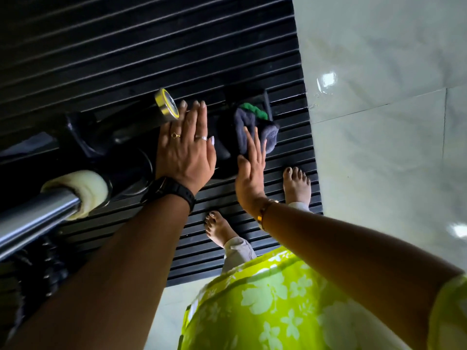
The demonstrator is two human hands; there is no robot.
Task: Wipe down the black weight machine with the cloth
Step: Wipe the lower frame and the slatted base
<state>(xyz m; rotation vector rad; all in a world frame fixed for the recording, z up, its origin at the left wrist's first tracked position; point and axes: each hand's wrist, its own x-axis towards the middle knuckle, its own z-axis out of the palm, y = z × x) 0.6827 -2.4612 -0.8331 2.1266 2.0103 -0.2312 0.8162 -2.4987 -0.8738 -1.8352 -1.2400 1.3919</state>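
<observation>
Right hand (250,173) presses cloth (255,127) on black weight machine (118,133).
Fingers straight, flat on the grey-green cloth at the machine's right end. Left hand (185,147) also flat, fingers extended, resting on the frame beside a yellow-ringed tube end (166,107).

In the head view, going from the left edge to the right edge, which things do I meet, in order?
Chrome bar → cream pad → left hand → cloth → white tiled floor. The right hand overlaps the cloth, so I leave it out.
</observation>
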